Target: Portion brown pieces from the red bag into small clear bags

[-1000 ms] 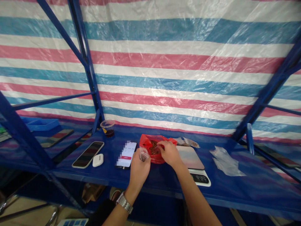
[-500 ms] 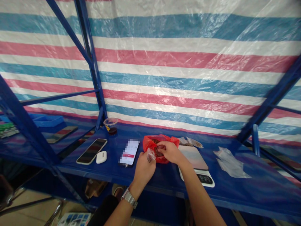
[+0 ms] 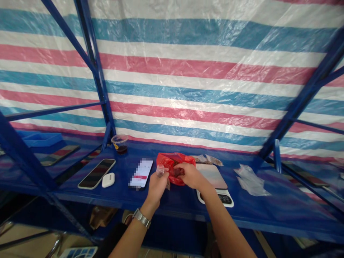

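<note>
A long blue steel shelf [image 3: 258,209] carries a red plastic bag [image 3: 166,161] near its middle, between a lit smartphone [image 3: 141,173] and a flat digital kitchen scale [image 3: 212,176]. The right hand [image 3: 189,175] is at the mouth of the bag, with narrow grip on dark brown pieces [image 3: 178,172]. The left hand [image 3: 157,190] has narrow grip on a small clear plastic bag [image 3: 160,171].

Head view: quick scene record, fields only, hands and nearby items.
left hand: pinching a small clear plastic bag
right hand: pinching dark brown pieces at a crumpled red plastic bag
right of bag: flat digital kitchen scale
left of bag: lit smartphone, white rounded earbud case
surface: blue steel shelf
</note>
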Motion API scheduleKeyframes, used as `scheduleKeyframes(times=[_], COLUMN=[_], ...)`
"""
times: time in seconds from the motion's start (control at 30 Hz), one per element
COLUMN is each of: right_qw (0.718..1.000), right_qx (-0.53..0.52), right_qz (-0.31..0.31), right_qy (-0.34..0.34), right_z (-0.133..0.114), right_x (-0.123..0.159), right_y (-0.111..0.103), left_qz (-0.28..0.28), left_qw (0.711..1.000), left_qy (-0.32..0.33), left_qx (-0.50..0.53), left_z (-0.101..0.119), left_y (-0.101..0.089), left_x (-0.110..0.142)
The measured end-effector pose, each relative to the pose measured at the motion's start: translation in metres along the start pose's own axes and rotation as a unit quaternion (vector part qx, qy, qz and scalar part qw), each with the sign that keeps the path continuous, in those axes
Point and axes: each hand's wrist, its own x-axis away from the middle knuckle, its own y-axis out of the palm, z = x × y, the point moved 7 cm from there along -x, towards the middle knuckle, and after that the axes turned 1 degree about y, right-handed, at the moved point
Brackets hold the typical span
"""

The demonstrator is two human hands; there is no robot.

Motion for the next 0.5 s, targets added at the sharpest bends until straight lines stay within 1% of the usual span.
scheduleKeyframes(times=[0.07,0.1,0.17,0.23,0.3,0.33,0.4,0.43,0.5], right_qw=[0.999,0.999,0.998,0.999,0.997,0.996,0.993,0.992,0.991], right_qx=[0.028,0.042,0.044,0.017,-0.022,-0.043,-0.081,-0.094,-0.1], right_qz=[0.016,0.025,0.035,0.045,0.061,0.065,0.069,0.073,0.09], right_qy=[-0.008,-0.01,-0.008,0.014,0.043,0.051,0.044,0.036,0.019], right_z=[-0.001,-0.001,0.001,0.008,0.016,0.019,0.021,0.021,0.017], right_x=[0.005,0.007,0.01,0.01,0.01,0.01,0.011,0.011,0.013], right_y=[-0.005,-0.006,-0.008,-0.008,-0.01,-0.011,-0.015,-0.019,-0.028], left_qz=[-0.024,-0.037,-0.044,-0.021,0.022,0.044,0.076,0.081,0.071], left_qw=[0.999,0.999,0.998,0.99,0.975,0.968,0.952,0.947,0.946], left_qy=[-0.02,-0.018,0.022,0.083,0.14,0.157,0.193,0.203,0.205], left_qx=[0.015,0.005,-0.049,-0.115,-0.173,-0.19,-0.227,-0.237,-0.242], left_z=[-0.002,-0.001,0.007,0.018,0.029,0.032,0.039,0.042,0.043], left_y=[0.004,0.006,0.008,0.007,0.005,0.004,0.005,0.007,0.012], left_x=[0.0,0.0,0.002,0.005,0.01,0.013,0.018,0.02,0.021])
